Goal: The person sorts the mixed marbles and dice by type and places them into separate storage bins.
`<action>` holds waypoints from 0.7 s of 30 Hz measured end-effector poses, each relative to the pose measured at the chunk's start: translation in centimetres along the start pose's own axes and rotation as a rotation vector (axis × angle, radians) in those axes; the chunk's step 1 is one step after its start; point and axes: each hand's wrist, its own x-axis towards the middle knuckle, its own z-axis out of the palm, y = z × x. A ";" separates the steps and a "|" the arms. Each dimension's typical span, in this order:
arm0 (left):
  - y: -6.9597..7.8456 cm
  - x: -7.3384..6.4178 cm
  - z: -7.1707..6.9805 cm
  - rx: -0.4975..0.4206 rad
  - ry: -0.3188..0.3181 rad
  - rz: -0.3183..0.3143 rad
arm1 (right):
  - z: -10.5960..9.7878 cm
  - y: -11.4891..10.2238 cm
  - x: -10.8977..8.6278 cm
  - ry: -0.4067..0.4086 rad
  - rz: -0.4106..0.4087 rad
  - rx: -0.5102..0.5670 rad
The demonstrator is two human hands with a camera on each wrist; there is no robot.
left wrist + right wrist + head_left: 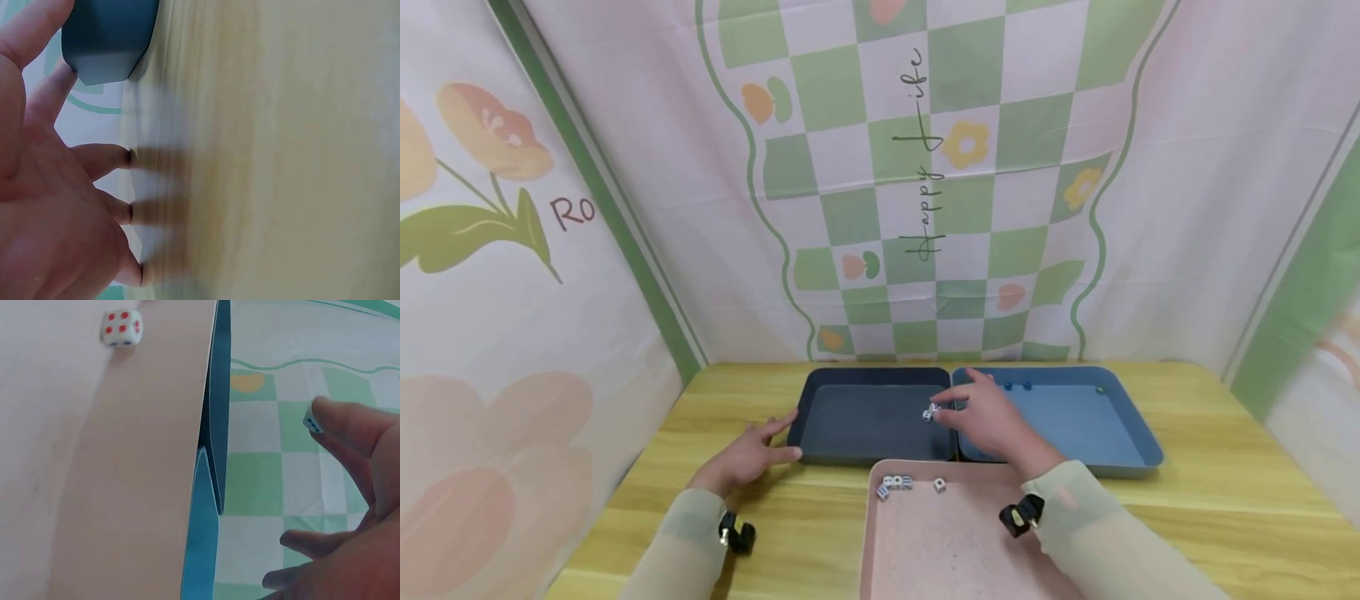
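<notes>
My right hand is over the seam between the dark tray and the blue tray. Its thumb and forefinger pinch a small white die, while the other fingers spread loosely. In the head view, white dice show at these fingertips, over the dark tray's right end. My left hand is at the dark tray's left end, thumb and forefinger touching its corner. The remaining left fingers reach down to the tabletop, spread apart.
Nearer me lies a pink tray, with several white dice grouped in its far left corner and a single die beside them. Small blue dice and a green piece lie in the blue tray. A patterned curtain hangs behind the wooden table.
</notes>
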 end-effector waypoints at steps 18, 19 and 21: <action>0.0 0.0 -0.1 -0.026 -0.007 0.000 | 1.6 -1.8 4.3 0.034 0.088 -0.130; 0.0 0.0 0.0 -0.025 -0.007 0.000 | 1.6 -1.8 4.4 0.029 0.093 -0.131; -0.1 0.0 0.0 -0.024 -0.008 0.002 | 1.5 -2.0 4.5 0.007 0.109 -0.131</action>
